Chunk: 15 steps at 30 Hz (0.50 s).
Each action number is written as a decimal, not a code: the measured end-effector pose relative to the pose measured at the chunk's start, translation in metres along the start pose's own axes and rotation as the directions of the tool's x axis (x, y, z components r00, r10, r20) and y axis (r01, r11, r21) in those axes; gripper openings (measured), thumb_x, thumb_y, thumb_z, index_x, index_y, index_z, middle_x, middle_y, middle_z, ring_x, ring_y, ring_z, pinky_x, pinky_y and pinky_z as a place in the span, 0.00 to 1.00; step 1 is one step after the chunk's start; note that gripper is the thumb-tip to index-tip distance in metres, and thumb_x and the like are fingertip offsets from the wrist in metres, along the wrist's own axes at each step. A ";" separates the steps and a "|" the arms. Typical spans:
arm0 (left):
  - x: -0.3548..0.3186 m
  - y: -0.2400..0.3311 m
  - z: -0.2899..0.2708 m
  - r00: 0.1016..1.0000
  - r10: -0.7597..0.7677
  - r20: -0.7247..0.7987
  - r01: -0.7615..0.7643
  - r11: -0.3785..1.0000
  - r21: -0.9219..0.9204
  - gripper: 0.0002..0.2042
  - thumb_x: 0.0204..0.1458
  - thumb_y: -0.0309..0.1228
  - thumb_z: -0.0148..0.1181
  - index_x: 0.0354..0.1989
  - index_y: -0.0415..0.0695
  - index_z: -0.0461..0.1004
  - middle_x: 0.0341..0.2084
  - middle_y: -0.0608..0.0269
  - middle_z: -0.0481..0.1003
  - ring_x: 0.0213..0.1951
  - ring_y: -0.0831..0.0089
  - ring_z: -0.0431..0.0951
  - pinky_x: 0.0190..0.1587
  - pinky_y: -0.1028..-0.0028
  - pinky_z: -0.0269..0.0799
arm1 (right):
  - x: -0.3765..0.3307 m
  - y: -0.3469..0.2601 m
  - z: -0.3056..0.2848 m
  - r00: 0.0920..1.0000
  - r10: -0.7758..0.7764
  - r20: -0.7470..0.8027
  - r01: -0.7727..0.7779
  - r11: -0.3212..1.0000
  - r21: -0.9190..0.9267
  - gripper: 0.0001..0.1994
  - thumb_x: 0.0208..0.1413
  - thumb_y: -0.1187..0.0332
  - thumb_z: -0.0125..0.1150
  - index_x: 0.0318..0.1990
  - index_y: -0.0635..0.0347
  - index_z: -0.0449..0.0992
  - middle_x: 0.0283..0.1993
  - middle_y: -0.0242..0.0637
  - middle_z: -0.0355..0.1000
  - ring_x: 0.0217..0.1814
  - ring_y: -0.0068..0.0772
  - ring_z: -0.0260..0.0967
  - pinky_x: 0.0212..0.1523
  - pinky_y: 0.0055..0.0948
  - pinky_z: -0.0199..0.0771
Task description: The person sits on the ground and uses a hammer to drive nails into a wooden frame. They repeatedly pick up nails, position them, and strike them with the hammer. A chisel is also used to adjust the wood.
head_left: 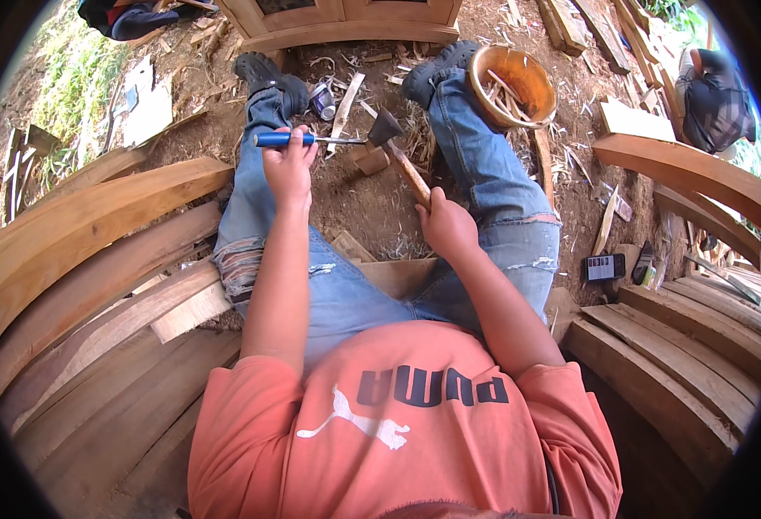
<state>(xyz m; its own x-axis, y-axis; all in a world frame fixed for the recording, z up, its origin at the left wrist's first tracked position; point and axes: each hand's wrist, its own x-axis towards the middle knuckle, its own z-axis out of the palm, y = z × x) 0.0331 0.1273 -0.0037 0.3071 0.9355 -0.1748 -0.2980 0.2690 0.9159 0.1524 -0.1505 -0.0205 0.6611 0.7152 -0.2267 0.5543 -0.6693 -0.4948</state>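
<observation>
My left hand (290, 177) is closed around the blue handle of a screwdriver (284, 139), held level above the ground between my legs. Its thin metal shaft points right, and the tip meets or overlaps the hammer's head; I cannot tell whether they touch. In my right hand (450, 227) is a hammer (412, 179), gripped near the end of its worn wooden handle. The dark, flared hammer head tilts up and left. Beneath the two tools, a small wooden block (372, 161) lies on the dirt among shavings.
A wooden cabinet (350, 36) stands ahead of my feet. By my right leg is a yellowish-brown bucket (548, 111) holding wood sticks. Crushed can (321, 101) near my left shoe. Curved timbers (95, 216) flank my left; stacked planks (683, 337) and a phone (604, 267) lie right.
</observation>
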 end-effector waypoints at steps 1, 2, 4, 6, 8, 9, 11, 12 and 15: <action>0.002 0.013 0.004 1.000 0.000 -0.020 -0.001 0.999 -0.048 0.13 0.70 0.27 0.61 0.54 0.39 0.64 0.48 0.50 0.80 0.50 0.62 0.85 0.47 0.64 0.90 | 0.001 -0.001 -0.001 1.000 -0.007 0.001 0.007 1.000 0.001 0.17 0.70 0.56 0.61 0.44 0.60 0.66 0.31 0.57 0.79 0.36 0.67 0.79 0.36 0.63 0.76; 0.006 0.027 0.007 0.999 -0.001 -0.040 -0.003 0.995 -0.096 0.12 0.70 0.27 0.61 0.54 0.38 0.64 0.48 0.49 0.80 0.49 0.60 0.86 0.48 0.63 0.90 | 0.002 0.000 -0.002 1.000 0.016 0.006 -0.016 1.000 0.008 0.17 0.70 0.56 0.62 0.45 0.61 0.66 0.32 0.57 0.79 0.37 0.68 0.79 0.37 0.63 0.76; 0.020 0.074 0.018 0.984 0.085 -0.155 -0.110 0.981 -0.160 0.10 0.71 0.26 0.58 0.52 0.36 0.65 0.48 0.46 0.80 0.49 0.56 0.87 0.50 0.62 0.90 | 0.002 0.001 -0.006 0.998 0.060 0.018 -0.060 0.998 0.018 0.17 0.70 0.56 0.62 0.45 0.62 0.68 0.33 0.59 0.79 0.38 0.69 0.78 0.38 0.63 0.76; 0.046 0.107 0.006 0.977 0.197 -0.086 -0.204 0.975 -0.084 0.07 0.72 0.27 0.57 0.50 0.38 0.67 0.46 0.47 0.81 0.49 0.54 0.87 0.50 0.63 0.90 | 0.004 0.011 -0.007 0.997 0.073 0.024 -0.075 0.995 0.060 0.17 0.69 0.56 0.63 0.45 0.63 0.69 0.35 0.61 0.79 0.40 0.70 0.78 0.39 0.62 0.76; 0.053 0.120 0.004 0.963 0.266 0.042 -0.269 0.959 0.088 0.06 0.70 0.27 0.59 0.50 0.42 0.70 0.45 0.52 0.82 0.46 0.60 0.87 0.47 0.64 0.87 | 0.010 0.012 -0.011 0.995 0.088 0.050 -0.092 0.992 0.088 0.18 0.69 0.55 0.62 0.45 0.63 0.70 0.37 0.62 0.80 0.42 0.71 0.78 0.42 0.62 0.76; 0.052 0.116 0.006 0.950 0.293 0.108 -0.309 0.932 0.189 0.06 0.70 0.28 0.60 0.50 0.44 0.71 0.44 0.54 0.82 0.43 0.63 0.86 0.45 0.65 0.85 | 0.010 0.008 -0.014 0.992 0.098 0.077 -0.105 0.990 0.093 0.18 0.70 0.55 0.61 0.45 0.63 0.70 0.38 0.61 0.80 0.44 0.71 0.78 0.43 0.63 0.76; 0.051 0.095 -0.002 0.896 0.293 0.333 -0.431 0.754 0.495 0.05 0.69 0.30 0.61 0.48 0.45 0.74 0.40 0.60 0.82 0.37 0.72 0.82 0.41 0.69 0.78 | 0.009 0.005 -0.016 0.989 0.105 0.102 -0.116 0.987 0.109 0.18 0.70 0.54 0.61 0.47 0.63 0.71 0.39 0.61 0.80 0.44 0.69 0.79 0.45 0.61 0.77; 0.016 0.096 0.026 0.944 0.079 0.319 -0.294 0.636 0.713 0.05 0.69 0.31 0.59 0.46 0.44 0.75 0.36 0.62 0.81 0.37 0.76 0.80 0.42 0.71 0.76 | 0.009 0.012 -0.014 0.988 0.124 0.091 -0.134 0.984 0.118 0.19 0.69 0.54 0.62 0.48 0.63 0.71 0.38 0.60 0.80 0.43 0.67 0.80 0.44 0.59 0.78; -0.014 0.025 0.018 0.792 0.044 0.609 -0.578 0.376 0.724 0.14 0.62 0.26 0.59 0.56 0.42 0.76 0.43 0.44 0.79 0.50 0.43 0.80 0.56 0.52 0.75 | 0.012 0.007 -0.017 0.961 0.180 0.211 -0.238 0.926 0.293 0.19 0.67 0.57 0.66 0.52 0.65 0.73 0.35 0.53 0.80 0.37 0.53 0.82 0.39 0.50 0.80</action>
<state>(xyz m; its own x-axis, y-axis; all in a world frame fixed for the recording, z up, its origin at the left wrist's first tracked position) 0.0376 0.1171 0.0286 0.7805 0.6132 0.1218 0.3653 -0.6055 0.7071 0.1730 -0.1500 -0.0124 0.6285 0.6090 -0.4839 0.2076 -0.7309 -0.6502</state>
